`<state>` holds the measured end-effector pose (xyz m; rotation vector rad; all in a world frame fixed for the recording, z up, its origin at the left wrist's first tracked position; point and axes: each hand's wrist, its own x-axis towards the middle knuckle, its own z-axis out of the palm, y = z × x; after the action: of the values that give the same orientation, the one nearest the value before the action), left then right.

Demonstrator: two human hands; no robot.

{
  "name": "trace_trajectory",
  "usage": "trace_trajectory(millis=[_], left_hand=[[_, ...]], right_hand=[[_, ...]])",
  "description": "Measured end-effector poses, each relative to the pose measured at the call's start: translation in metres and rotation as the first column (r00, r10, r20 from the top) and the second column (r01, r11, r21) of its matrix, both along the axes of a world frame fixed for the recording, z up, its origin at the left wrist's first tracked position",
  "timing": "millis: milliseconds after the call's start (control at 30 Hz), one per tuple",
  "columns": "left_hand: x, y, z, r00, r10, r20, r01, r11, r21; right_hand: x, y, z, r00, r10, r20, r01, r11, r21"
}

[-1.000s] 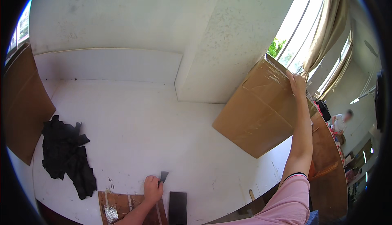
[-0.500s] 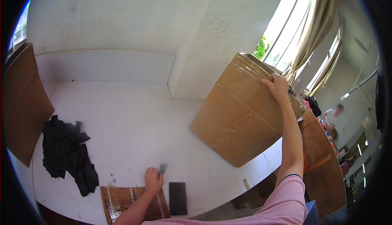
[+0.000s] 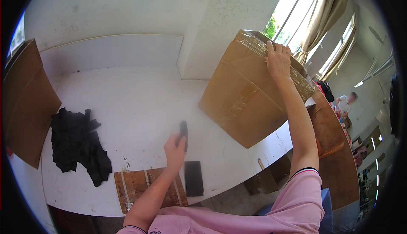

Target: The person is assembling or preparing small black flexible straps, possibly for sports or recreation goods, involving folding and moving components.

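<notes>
A large brown cardboard box (image 3: pixel 246 94), tilted and taped along its upper edge, is at the right of the white table. My right hand (image 3: pixel 280 62) holds its upper rim, the fingertips resting over the edge. In front of me, my left hand (image 3: pixel 175 149) is closed around a small dark strip (image 3: pixel 183 130) that sticks up past the fingers. Whether the strip is cloth I cannot tell. To the left lies a loose pile of black, cloth-like pieces (image 3: pixel 78 142). What the box contains is hidden from here.
Below my left hand are a brown taped board (image 3: pixel 135 187) and a dark flat rectangular thing (image 3: pixel 194 179). Another brown cardboard piece (image 3: pixel 29 106) stands at the far left. A brown table (image 3: pixel 337 162) is to the right, with a person (image 3: pixel 345 103) beyond it.
My left hand has lifted away from the brown board toward the table's middle, with the strip more upright. My right hand has shifted left along the box rim. The whole view has shifted slightly.
</notes>
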<state>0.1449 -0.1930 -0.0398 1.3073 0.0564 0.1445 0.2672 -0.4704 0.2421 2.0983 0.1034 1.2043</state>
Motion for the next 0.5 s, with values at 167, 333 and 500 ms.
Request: trace_trajectory(millis=[167,333,500], left_hand=[[-0.012,0.008,0.081,0.986,-0.168,-0.011,0.161,0.961,-0.225],[-0.017,-0.003,0.093,0.9,-0.43,0.07,0.415,0.8,-0.433],[-0.051,0.022,0.087,0.928,-0.37,0.037,0.367,0.895,-0.255]], right_hand=[[-0.096,0.131,-0.058,0.44,0.779,-0.447,-0.086,0.532,0.842],[-0.127,0.15,-0.104,0.175,0.952,-0.251,0.32,0.186,0.929],[-0.1,0.111,-0.04,0.608,0.791,-0.068,-0.64,0.539,0.548]])
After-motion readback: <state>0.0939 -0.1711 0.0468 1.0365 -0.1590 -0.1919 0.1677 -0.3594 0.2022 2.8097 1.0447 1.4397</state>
